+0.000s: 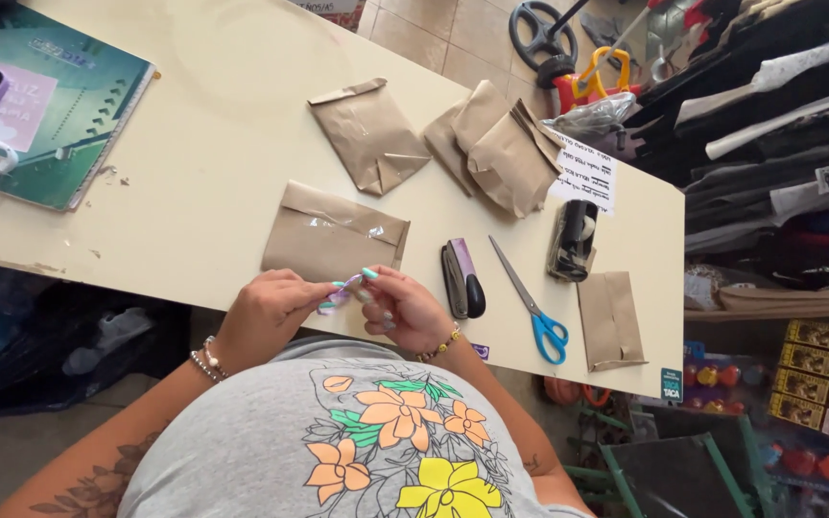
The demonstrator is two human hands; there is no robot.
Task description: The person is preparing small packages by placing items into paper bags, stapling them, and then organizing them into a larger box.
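Observation:
My left hand [266, 309] and my right hand [400, 307] meet at the near edge of the cream table [203, 163], fingertips pinched together on a small pale, shiny piece [341, 294] that looks like clear tape. Just beyond my fingers lies a flat brown paper packet [333, 233] with tape on its flap. A black and purple stapler [461, 278] lies to the right of my right hand. Blue-handled scissors [532, 305] lie further right.
More brown packets lie at the table's middle [368, 134], back right [496, 149] and front right [610, 319]. A black tape dispenser [573, 240] and white note [587, 175] sit right. A green notebook [50, 105] lies far left. Folded clothes [779, 105] fill shelves.

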